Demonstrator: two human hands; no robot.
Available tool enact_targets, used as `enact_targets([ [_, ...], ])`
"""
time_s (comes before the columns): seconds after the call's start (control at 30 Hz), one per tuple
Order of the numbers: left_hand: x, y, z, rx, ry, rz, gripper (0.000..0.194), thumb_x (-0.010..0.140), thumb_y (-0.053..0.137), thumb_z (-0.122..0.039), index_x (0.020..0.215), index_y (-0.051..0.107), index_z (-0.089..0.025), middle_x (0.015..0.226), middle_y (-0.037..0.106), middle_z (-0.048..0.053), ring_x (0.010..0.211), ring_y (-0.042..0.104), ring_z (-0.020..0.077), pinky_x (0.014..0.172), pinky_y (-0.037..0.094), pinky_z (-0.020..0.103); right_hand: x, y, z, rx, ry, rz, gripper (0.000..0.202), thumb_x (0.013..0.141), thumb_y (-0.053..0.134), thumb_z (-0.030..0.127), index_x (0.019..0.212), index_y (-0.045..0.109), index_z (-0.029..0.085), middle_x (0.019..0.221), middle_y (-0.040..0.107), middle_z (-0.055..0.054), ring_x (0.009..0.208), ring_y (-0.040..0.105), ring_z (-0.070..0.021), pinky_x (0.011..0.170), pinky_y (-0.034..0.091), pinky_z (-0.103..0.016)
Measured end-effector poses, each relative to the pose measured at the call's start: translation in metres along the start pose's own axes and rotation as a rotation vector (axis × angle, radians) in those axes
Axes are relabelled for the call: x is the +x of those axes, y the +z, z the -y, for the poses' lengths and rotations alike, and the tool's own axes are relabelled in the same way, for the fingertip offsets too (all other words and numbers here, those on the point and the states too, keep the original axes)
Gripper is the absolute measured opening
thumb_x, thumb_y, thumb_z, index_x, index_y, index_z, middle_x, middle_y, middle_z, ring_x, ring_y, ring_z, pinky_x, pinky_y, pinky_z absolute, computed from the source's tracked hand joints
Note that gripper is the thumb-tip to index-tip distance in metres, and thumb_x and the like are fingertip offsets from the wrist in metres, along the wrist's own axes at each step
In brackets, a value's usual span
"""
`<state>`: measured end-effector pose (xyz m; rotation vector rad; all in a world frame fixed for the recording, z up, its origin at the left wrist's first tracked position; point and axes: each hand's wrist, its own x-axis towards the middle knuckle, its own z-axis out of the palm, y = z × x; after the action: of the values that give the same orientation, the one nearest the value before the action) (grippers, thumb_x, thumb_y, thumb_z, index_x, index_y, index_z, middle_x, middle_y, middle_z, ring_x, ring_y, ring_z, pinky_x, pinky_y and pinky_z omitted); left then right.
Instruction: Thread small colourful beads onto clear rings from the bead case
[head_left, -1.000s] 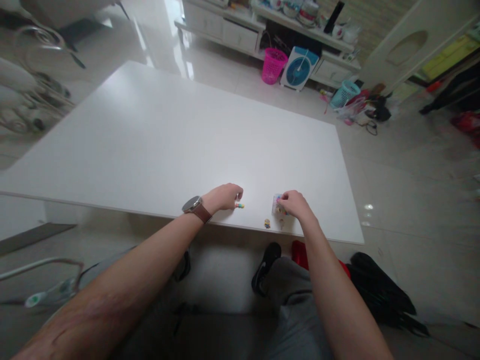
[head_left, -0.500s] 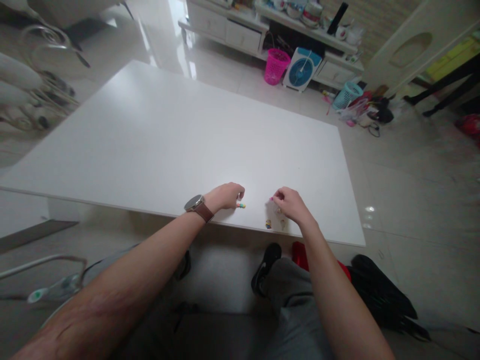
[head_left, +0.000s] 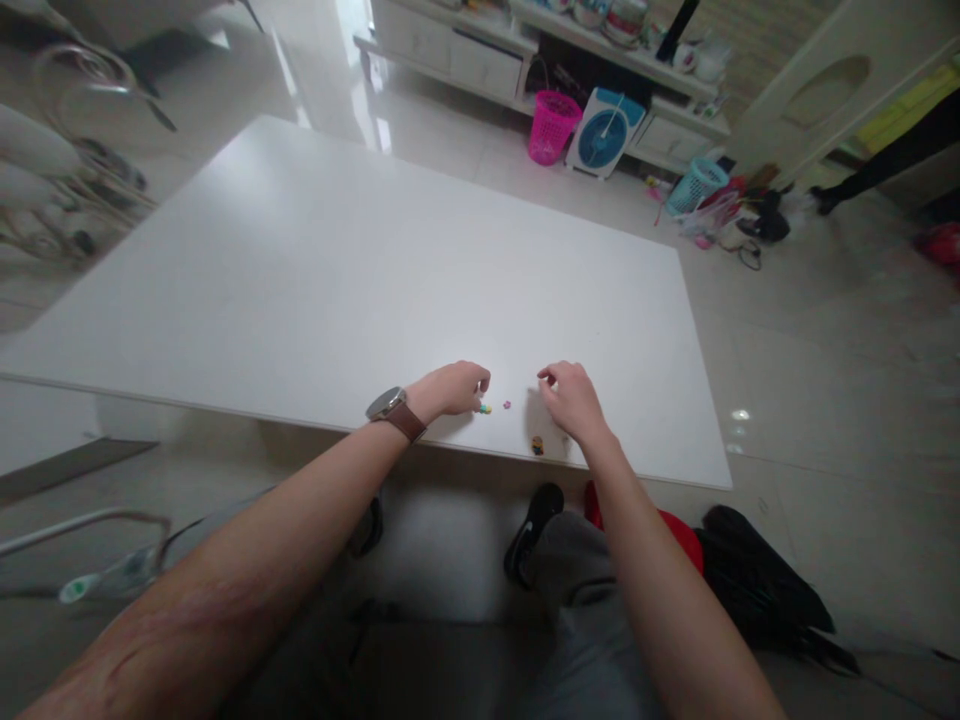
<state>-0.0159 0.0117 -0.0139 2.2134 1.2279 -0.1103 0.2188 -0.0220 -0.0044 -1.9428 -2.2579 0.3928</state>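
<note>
Closely paired over the near edge of a white table (head_left: 412,280), two bare hands work among a scatter of tiny pieces. A pink flower-shaped piece (head_left: 507,405) lies flat on the tabletop between them, touched by neither. The left hand (head_left: 465,388), below a round-faced wristwatch (head_left: 386,403) on a brown strap, rests by the surface with its fingers curled; a teal-and-yellow row of bead-like pieces (head_left: 486,409) juts from under its fingertips, though whether it is pinched or merely touched cannot be told. The right hand (head_left: 570,395) hangs above the table, fingers loosely bent and slightly parted, with nothing visible between them. A yellow-and-dark Minion-like figure (head_left: 538,446) lies near the table's edge, below that hand; a pale item beside it is too blurred to identify.

Pieces this small appear to call for a light pinch of thumb and forefinger, set down low so nothing bounces or rolls. A steady left hand likely keeps the row in place, while a trailing right wrist could nudge the figure off the edge.
</note>
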Motion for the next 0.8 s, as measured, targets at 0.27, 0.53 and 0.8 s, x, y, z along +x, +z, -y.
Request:
enact_targets([
  [0.27,0.003,0.0,-0.006,-0.035,0.07,-0.117,0.025,0.086,0.053,-0.013,0.097,0.075,-0.016,0.095,0.075,0.009,0.086,0.067,0.0189,0.075,0.047,0.027,-0.007,-0.031,-0.033,0.072,0.168,-0.155,0.025,0.085,0.05,0.016,0.1,0.071,0.019,0.093,0.071,-0.006,0.086,0.059,-0.022,0.085,0.044,-0.035],
  [0.53,0.019,0.017,-0.025,-0.087,0.146,-0.151,0.023,0.087,0.059,-0.019,0.1,0.077,-0.016,0.099,0.074,0.009,0.086,0.066,0.0188,0.08,0.05,0.028,-0.018,-0.041,-0.043,0.073,0.298,-0.166,0.027,0.085,0.049,0.017,0.098,0.072,0.021,0.094,0.073,-0.005,0.086,0.061,-0.0211,0.081,0.045,-0.033],
  [0.8,0.028,0.034,-0.034,0.015,0.142,-0.167,0.026,0.084,0.052,-0.011,0.089,0.077,-0.015,0.095,0.073,0.01,0.088,0.067,0.0206,0.081,0.05,0.03,-0.02,-0.034,-0.045,0.07,0.286,-0.094,0.024,0.085,0.052,0.019,0.095,0.074,0.021,0.097,0.075,-0.005,0.089,0.064,-0.0203,0.082,0.046,-0.032],
])
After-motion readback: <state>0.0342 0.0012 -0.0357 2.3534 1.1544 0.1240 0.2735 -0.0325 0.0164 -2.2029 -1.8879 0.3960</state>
